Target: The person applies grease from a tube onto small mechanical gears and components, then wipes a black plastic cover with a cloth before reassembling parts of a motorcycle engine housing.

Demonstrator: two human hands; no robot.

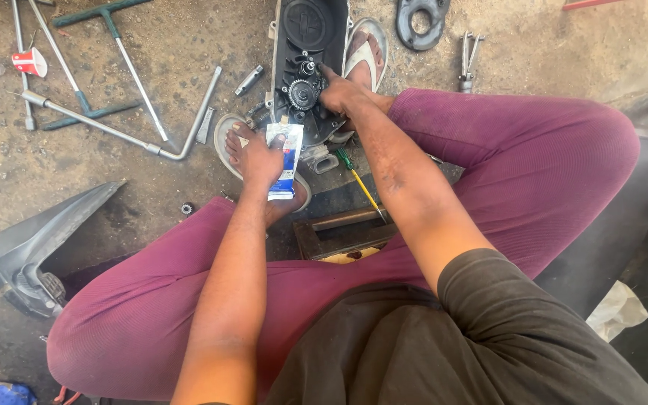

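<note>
On oily workshop floor (9, 172), left hand (258, 159) grasping tube (285, 161), right hand (343, 94) fingertip pressing gear (302, 94), wrenches (114, 90) nearby.

T-handle wrenches (114, 34), screwdriver (358, 182), paper cup (30, 61) on floor (9, 172)

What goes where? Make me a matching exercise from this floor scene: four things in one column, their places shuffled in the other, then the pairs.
Things:
1. tube
2. screwdriver
3. paper cup
4. gear case

Places:
A. on the ground beside the right forearm
B. held in the left hand
C. touched by a fingertip of the right hand
D. on its side at the far left of the floor

Pairs: 1-B, 2-A, 3-D, 4-C
</note>
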